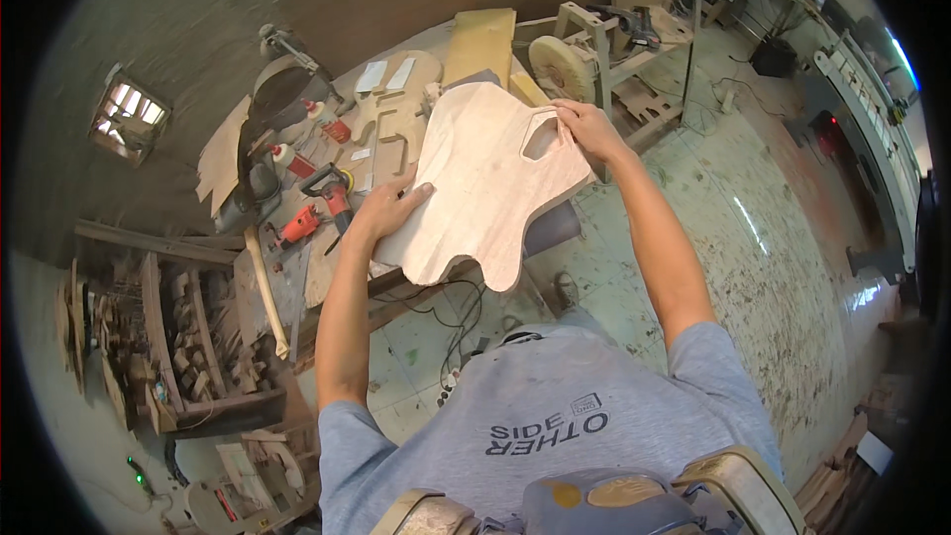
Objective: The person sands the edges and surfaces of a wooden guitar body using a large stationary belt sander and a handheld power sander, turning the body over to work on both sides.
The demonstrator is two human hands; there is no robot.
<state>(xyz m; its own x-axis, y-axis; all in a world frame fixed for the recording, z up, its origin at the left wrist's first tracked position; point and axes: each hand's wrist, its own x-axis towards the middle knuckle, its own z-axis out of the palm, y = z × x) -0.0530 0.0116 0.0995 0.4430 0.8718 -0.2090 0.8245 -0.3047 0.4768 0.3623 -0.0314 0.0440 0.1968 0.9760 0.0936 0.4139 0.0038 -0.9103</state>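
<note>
A pale wooden board (480,173) with curved edges and an oval cutout near its upper right is held in front of me, tilted over the workbench edge. My left hand (386,210) grips its left edge, thumb on the top face and fingers mostly hidden underneath. Up at the right corner, beside the cutout, my right hand (591,131) is closed on the rim. Left of the board, on the workbench (282,282), lie a red-and-black power tool (337,200) and a smaller red tool (299,225).
Two red-and-white bottles (327,122) lie farther back among wooden pieces. A long wooden handle (265,297) sticks out at the bench's left edge. Beyond the board stand a round disc (563,67) and a wooden frame (601,54). Cables (466,312) hang below the bench.
</note>
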